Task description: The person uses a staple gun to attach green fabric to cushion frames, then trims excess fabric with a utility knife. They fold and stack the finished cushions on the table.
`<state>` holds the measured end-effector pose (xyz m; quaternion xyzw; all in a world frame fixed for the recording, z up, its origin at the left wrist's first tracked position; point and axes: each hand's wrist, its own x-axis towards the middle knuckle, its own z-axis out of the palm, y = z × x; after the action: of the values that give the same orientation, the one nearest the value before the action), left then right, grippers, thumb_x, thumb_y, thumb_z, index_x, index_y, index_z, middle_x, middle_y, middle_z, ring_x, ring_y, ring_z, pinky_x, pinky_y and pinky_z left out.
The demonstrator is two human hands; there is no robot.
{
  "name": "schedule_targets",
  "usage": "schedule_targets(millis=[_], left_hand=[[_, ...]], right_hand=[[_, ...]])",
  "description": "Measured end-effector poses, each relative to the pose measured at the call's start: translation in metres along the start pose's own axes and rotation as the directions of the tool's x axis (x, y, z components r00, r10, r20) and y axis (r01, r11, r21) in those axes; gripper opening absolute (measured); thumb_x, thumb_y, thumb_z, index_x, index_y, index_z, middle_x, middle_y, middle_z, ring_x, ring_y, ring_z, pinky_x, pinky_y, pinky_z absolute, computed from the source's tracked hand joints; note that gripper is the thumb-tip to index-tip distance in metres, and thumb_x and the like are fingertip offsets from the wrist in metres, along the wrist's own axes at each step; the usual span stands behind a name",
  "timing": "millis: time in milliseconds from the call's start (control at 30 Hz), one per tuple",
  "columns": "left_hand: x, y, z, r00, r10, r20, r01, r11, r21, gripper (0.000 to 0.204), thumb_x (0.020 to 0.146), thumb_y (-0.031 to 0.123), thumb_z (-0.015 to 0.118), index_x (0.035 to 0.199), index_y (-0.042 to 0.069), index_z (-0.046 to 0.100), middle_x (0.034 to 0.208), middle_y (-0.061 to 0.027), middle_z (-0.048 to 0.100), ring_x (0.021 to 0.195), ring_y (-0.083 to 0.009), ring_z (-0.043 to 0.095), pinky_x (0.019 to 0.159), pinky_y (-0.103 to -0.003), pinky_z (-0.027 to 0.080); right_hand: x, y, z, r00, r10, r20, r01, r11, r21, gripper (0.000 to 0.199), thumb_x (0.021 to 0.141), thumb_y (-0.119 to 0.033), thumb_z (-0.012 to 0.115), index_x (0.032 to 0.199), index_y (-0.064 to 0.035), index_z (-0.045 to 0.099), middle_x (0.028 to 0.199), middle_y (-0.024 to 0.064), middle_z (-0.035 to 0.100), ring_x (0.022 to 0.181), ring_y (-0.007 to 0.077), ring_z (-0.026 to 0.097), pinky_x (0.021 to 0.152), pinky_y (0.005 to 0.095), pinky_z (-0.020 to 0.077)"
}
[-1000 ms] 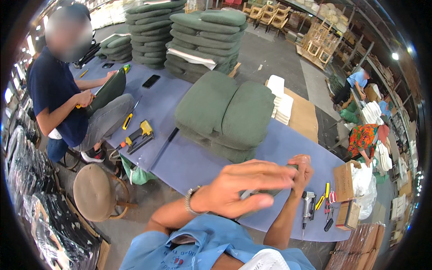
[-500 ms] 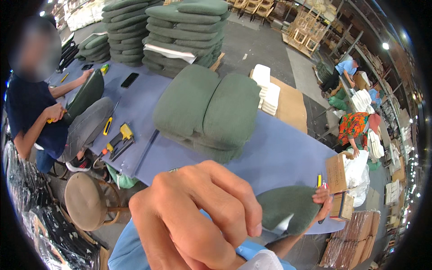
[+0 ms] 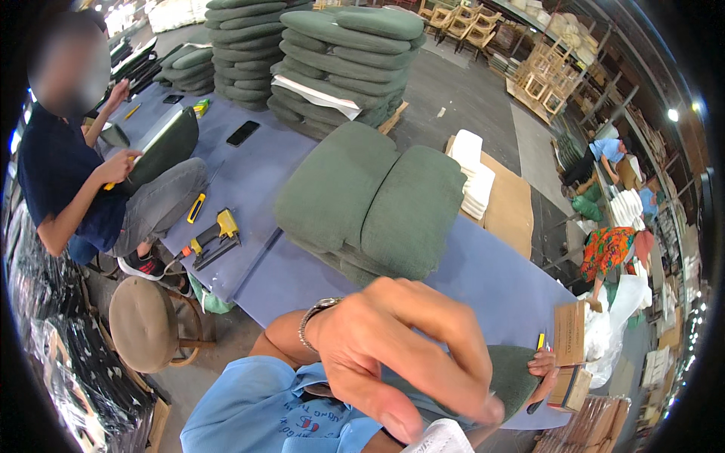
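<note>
My left hand (image 3: 400, 340), with a metal-banded wristwatch (image 3: 321, 304) on its wrist, is raised close in the middle of the view. Its fingers are bent, thumb and fingertips apart, and nothing shows between them; the fingertips are slightly blurred. A white strip (image 3: 442, 438) hangs just below them. At the right, my right hand (image 3: 542, 366) grips the edge of a dark green upholstered seat pad (image 3: 513, 371), which my left hand partly hides. Beside the right hand lies a yellow-tipped tool (image 3: 541, 341).
On the blue-grey table (image 3: 491, 279) stands a stack of green cushions (image 3: 370, 200), with taller stacks (image 3: 343, 64) behind. A yellow staple gun (image 3: 219, 238), a utility knife (image 3: 196, 208) and a phone (image 3: 243, 134) lie left. A co-worker (image 3: 75, 174) sits there beside a stool (image 3: 143, 325). Cartons (image 3: 569, 332) stand right.
My left hand has moved right, and its thumb and fingers have spread from a closer curl, revealing the watch. My right hand still grips the seat pad. The view has shifted slightly.
</note>
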<state>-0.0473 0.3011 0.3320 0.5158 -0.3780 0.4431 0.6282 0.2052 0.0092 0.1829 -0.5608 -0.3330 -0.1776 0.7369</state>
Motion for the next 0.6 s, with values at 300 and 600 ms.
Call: schedule_targets(millis=[300, 600], left_hand=[[0.003, -0.004, -0.006, 0.981, 0.188, -0.045, -0.19, 0.981, -0.051, 0.014, 0.09, 0.009, 0.079, 0.093, -0.004, 0.08, 0.083, -0.0114, 0.072, 0.064, -0.0207, 0.066, 0.053, -0.033, 0.048], [-0.077, -0.014, -0.058, 0.935, -0.33, -0.128, 0.352, 0.82, 0.452, 0.035, 0.101, 0.03, 0.069, 0.103, -0.003, 0.078, 0.096, -0.0136, 0.077, 0.079, -0.0257, 0.072, 0.073, -0.036, 0.058]], right_hand=[[-0.006, 0.014, -0.004, 0.901, -0.432, 0.03, 0.431, 0.887, -0.166, 0.036, 0.11, -0.029, 0.038, 0.106, -0.0009, 0.061, 0.077, 0.0096, 0.051, 0.08, 0.0218, 0.053, 0.092, 0.0507, 0.0498], [0.014, 0.022, -0.069, 0.92, 0.277, 0.278, -0.281, 0.959, -0.027, 0.065, 0.114, -0.046, 0.02, 0.082, -0.0042, 0.057, 0.079, 0.0128, 0.057, 0.08, 0.0259, 0.057, 0.094, 0.0479, 0.0512]])
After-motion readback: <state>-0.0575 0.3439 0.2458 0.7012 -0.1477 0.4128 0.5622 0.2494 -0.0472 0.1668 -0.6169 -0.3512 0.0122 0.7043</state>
